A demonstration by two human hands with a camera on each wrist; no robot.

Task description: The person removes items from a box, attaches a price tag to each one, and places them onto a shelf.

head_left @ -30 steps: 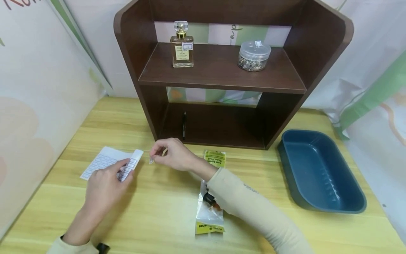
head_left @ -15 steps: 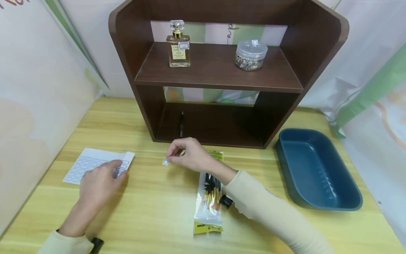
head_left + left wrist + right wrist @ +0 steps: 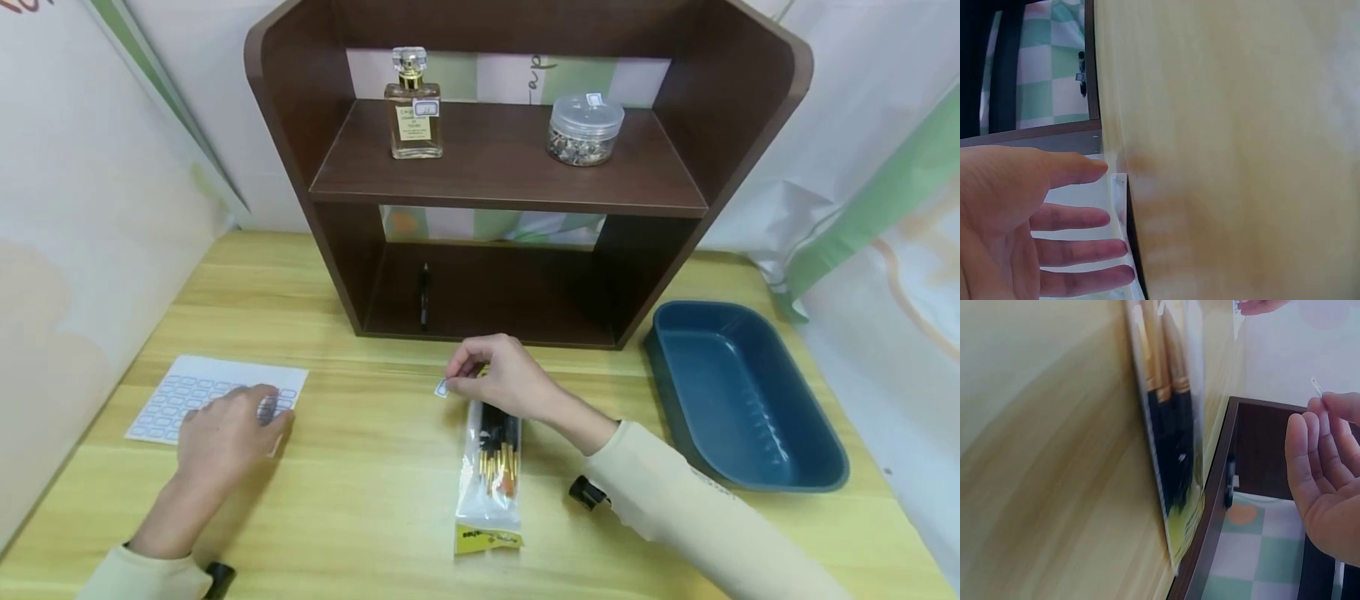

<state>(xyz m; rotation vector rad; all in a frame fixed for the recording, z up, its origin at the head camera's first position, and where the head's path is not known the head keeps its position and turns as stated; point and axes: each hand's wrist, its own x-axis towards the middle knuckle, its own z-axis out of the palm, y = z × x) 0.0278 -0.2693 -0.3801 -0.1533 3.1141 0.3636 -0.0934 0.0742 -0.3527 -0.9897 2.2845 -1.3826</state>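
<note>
My right hand (image 3: 501, 379) pinches a small white sticker (image 3: 442, 387) with a blue frame between thumb and forefinger, over the upper end of a clear packet of paintbrushes (image 3: 489, 479). The right wrist view shows the sticker (image 3: 1317, 386) standing out past the fingertips. On the left, a white sheet of blue-framed label stickers (image 3: 183, 396) lies on the table. Over its right part is my left hand (image 3: 225, 437), hiding some labels. In the left wrist view this hand's fingers (image 3: 1075, 250) are straight and apart, gripping nothing.
A dark brown shelf unit (image 3: 510, 204) stands at the back. It holds a perfume bottle (image 3: 415, 125) and a clear lidded jar (image 3: 585, 132) above, each with a sticker, and a black pen (image 3: 424, 296) below. A deep blue basin (image 3: 750, 400) is on the right.
My right hand has moved right with the sticker, from beside the label sheet to above the brush packet. My left hand has lowered the sheet to the table and loosened its hold.
</note>
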